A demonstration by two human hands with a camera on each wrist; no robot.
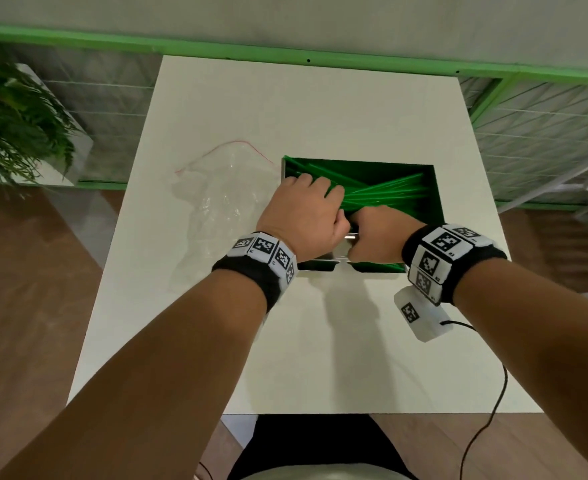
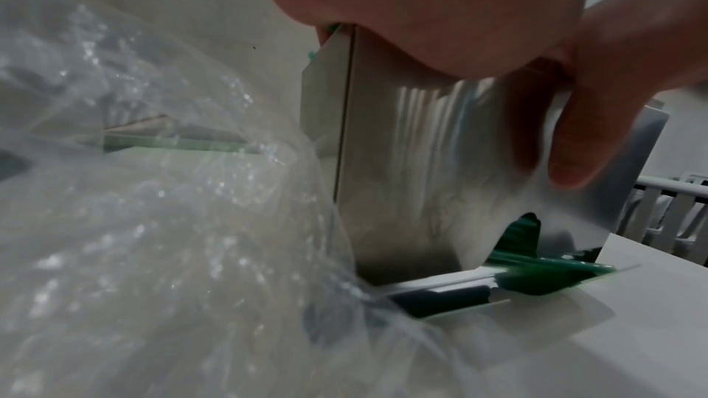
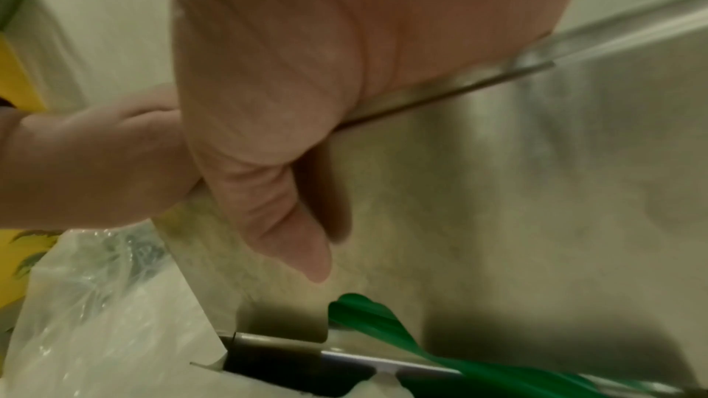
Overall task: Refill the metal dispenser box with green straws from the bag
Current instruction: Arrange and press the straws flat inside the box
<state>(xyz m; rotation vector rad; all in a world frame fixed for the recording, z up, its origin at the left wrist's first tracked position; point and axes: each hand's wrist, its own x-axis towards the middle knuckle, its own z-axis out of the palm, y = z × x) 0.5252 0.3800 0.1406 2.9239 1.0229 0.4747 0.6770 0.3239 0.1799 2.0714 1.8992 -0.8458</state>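
Observation:
The metal dispenser box [image 1: 320, 266] stands open-topped on the white table [image 1: 320, 358], with green straws [image 1: 389, 194] lying crossed inside it. My left hand [image 1: 315, 206] reaches over the box's near left rim, its fingers bent down among the straws. In the left wrist view its thumb [image 2: 590, 138] presses the shiny front wall [image 2: 421, 162]. My right hand [image 1: 375, 232] hooks over the near rim beside it, thumb [image 3: 291, 217] on the outside wall [image 3: 536, 192]. Both hands' fingertips are hidden inside the box. Straws [image 3: 375, 326] show in the bottom slot.
The clear plastic bag [image 1: 216, 206] with a red zip line lies crumpled on the table, touching the box's left side. A green-framed rack [image 1: 545, 140] runs behind the table, with a plant [image 1: 11, 129] at far left. A black cable [image 1: 483, 410] hangs from my right wrist.

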